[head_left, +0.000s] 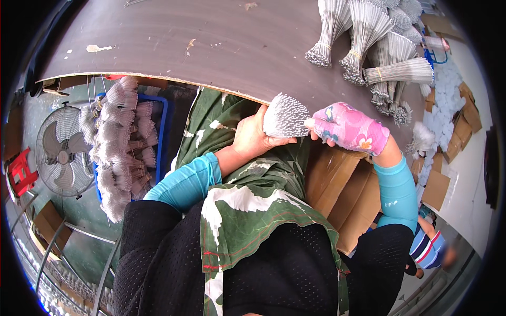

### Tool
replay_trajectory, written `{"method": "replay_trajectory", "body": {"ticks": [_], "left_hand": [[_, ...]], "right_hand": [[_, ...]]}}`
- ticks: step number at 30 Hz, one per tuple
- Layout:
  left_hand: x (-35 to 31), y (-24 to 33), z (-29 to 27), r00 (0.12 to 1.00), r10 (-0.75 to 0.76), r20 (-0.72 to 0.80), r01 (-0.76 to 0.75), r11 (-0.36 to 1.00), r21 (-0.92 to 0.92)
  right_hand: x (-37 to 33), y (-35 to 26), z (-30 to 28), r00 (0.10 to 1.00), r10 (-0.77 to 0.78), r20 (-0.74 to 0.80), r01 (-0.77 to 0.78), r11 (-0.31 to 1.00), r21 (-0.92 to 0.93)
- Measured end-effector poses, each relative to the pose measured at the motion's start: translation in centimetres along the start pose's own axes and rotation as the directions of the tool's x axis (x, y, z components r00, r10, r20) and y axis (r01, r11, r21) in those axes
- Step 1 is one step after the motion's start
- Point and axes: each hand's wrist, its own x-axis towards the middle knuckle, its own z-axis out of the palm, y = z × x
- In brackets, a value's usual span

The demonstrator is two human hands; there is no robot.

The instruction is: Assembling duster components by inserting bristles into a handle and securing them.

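My left hand (252, 132) is wrapped around a bundle of thin wire brushes (285, 117), with its dense whitish-silver end facing up. The bundle is at the table's near edge, above my lap. Beside it on the right, my right hand (345, 126) wears a pink flowered fingerless glove. Its thumb and fingers are pinched together at the bundle's right side. Whatever is between those fingertips is too small to make out. Several tied bundles of similar wire brushes (363, 37) stand and lie on the brown table (211, 42) at the far right.
On the left, a blue crate (163, 134) holds many white brush bundles (113, 152) beside a standing fan (63, 150) and a red stool (22, 173). A cardboard box (337, 184) sits right of my lap. Another person (427, 245) is at lower right.
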Motion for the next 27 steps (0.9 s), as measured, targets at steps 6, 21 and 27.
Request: {"method": "replay_trajectory", "body": {"ticks": [6,21,27], "left_hand": [[0.0,-0.6,0.4,0.999,0.022,-0.037,-0.022,1.0,0.0],[0.1,-0.3,0.1,1.0,-0.015,0.014,0.015,1.0,-0.008],[0.2,-1.2,0.5,0.998,0.059,0.011,-0.056,0.98,-0.19]], "right_hand": [[0.4,-0.2,0.0,0.998,0.06,0.031,-0.06,0.998,0.003],[0.5,-0.8,-0.1,0.944,-0.33,-0.011,0.314,0.909,-0.272],[-1.1,1.5,2.2,0.884,-0.422,-0.201,0.309,0.851,-0.424]]}}
